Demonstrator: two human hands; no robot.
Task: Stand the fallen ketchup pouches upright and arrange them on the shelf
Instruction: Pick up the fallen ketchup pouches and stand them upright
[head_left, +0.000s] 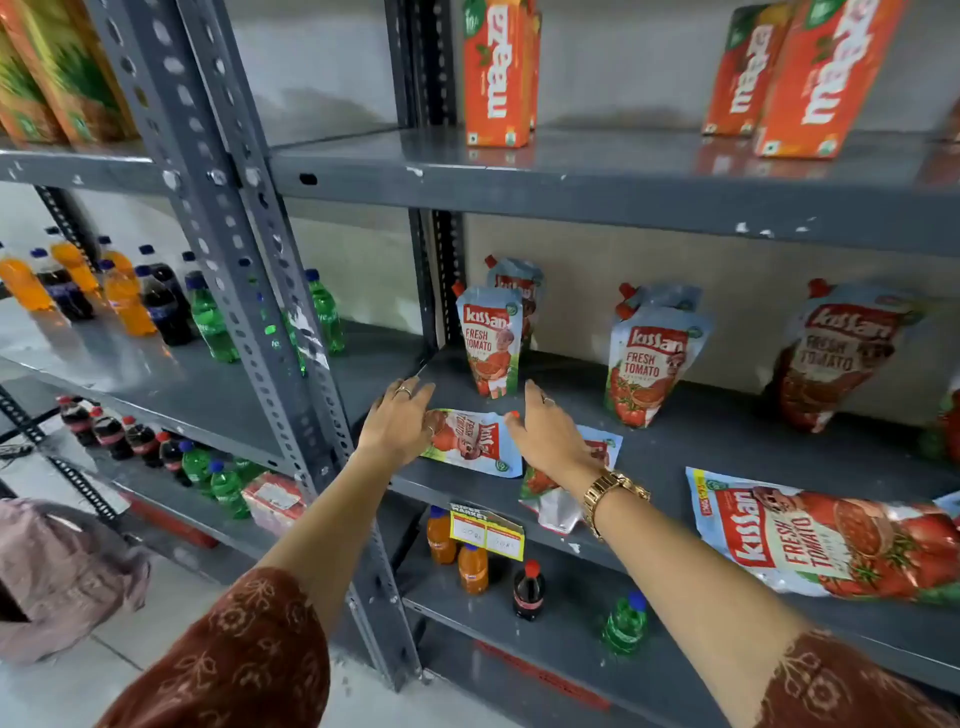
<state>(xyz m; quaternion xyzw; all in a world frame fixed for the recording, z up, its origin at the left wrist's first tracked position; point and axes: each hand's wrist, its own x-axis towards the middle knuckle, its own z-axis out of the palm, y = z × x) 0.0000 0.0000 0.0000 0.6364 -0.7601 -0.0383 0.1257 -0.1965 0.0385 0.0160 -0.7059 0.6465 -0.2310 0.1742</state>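
Both hands, left hand (397, 423) and right hand (545, 434), fingers spread loose either side of flat pouch (475, 441), frame centre, shelf (727, 441) front edge. Risk: floppy pouch slides off edge, or bumps standing pouch (490, 348) right behind.

The grey painted metal shelf (727, 441) carries upright blue-and-red plastic ketchup pouches (649, 364) along its back and fallen flat pouches (831, 540) near its front edge.

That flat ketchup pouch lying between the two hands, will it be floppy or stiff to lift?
Probably floppy: the fallen pouch lies flat and creased like soft film. Its glossy skin may be slippery. Set upright it may tip, since the standing pouches lean on the back panel.
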